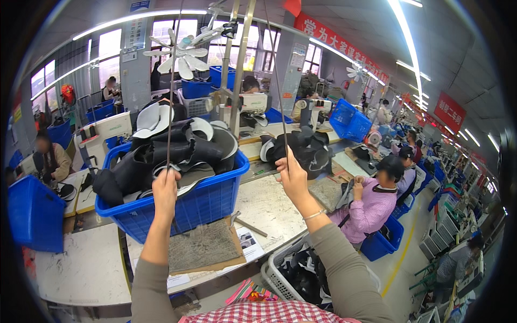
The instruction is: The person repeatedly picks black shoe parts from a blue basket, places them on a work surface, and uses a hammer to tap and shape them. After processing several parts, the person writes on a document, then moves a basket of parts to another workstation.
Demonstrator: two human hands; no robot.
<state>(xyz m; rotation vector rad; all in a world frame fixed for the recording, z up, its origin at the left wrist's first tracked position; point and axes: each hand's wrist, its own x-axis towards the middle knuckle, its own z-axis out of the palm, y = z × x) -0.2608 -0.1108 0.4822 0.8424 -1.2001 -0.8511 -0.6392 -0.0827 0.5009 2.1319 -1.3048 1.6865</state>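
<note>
My left hand (165,189) is raised in front of a blue crate and closed around a thin dark strand (173,81). The strand runs up past the top edge of the view; whether it is a cord or a rod I cannot tell. Farther right, my right hand (293,178) pinches a second thin dark strand (277,75), which also rises out of view. Behind my left hand, the blue crate (207,202) is heaped with black shoe uppers (161,156) with white linings. More black pieces (307,153) lie on the bench beyond my right hand.
A worn grey mat (202,248), a hammer (235,217) and a printed sheet (247,245) lie on the white worktable (274,204). A grey basket (280,277) of black pieces stands below. At right, a person in pink (371,207) handles grey material. Sewing machines (110,128) stand beyond.
</note>
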